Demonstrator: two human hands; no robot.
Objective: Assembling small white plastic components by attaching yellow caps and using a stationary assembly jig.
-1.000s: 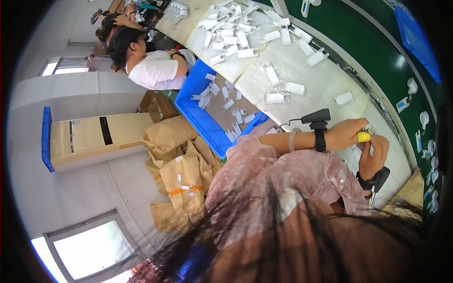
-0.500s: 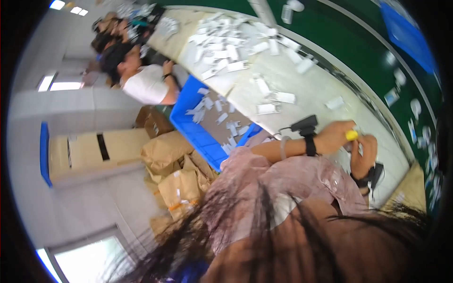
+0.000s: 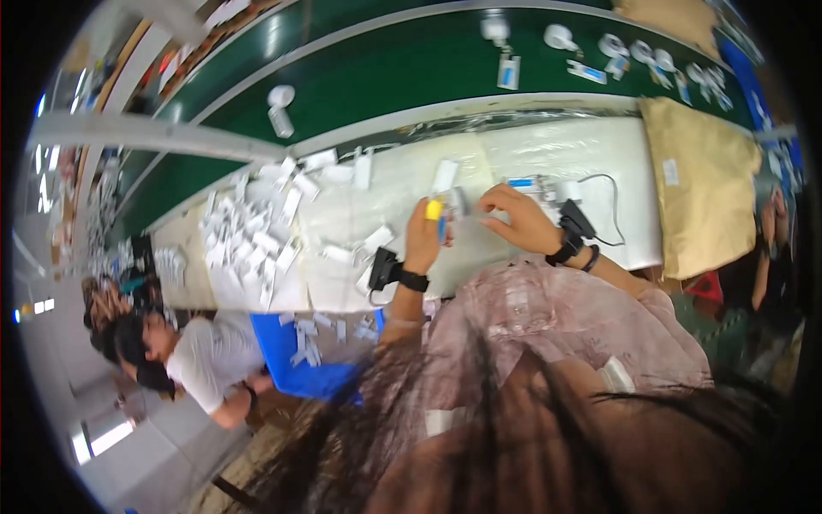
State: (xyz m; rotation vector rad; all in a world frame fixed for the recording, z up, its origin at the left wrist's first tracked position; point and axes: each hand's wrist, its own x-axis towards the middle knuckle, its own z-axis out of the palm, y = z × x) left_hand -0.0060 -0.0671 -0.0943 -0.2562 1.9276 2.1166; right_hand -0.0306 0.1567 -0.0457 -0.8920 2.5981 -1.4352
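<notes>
My left hand (image 3: 419, 240) is closed above the pale work surface (image 3: 505, 141), with a small yellow cover or piece (image 3: 435, 210) at its fingertip. A small blue-marked part (image 3: 443, 230) shows between its fingers, mostly hidden. Just beside it is a blurred grey-white piece (image 3: 459, 202); whether the hand touches it, I cannot tell. My right hand (image 3: 524, 224) hovers to the right, fingers curved and apart from the thumb, nothing visible in them. Behind that hand lies a flat part with a blue face (image 3: 521, 182). One white rectangular part (image 3: 445, 176) rests beyond my left hand.
A heap of white plastic parts (image 3: 248, 248) spreads at left. Beyond the table edge, a green conveyor (image 3: 385, 77) carries round white reels with tags (image 3: 561, 38). A brown paper sack (image 3: 698, 188) lies at right. A blue bin (image 3: 291, 373) and a co-worker (image 3: 210, 360) are at lower left.
The view has swung toward the table and conveyor. My hands, close together before, are now apart; the right has opened away from the left.
</notes>
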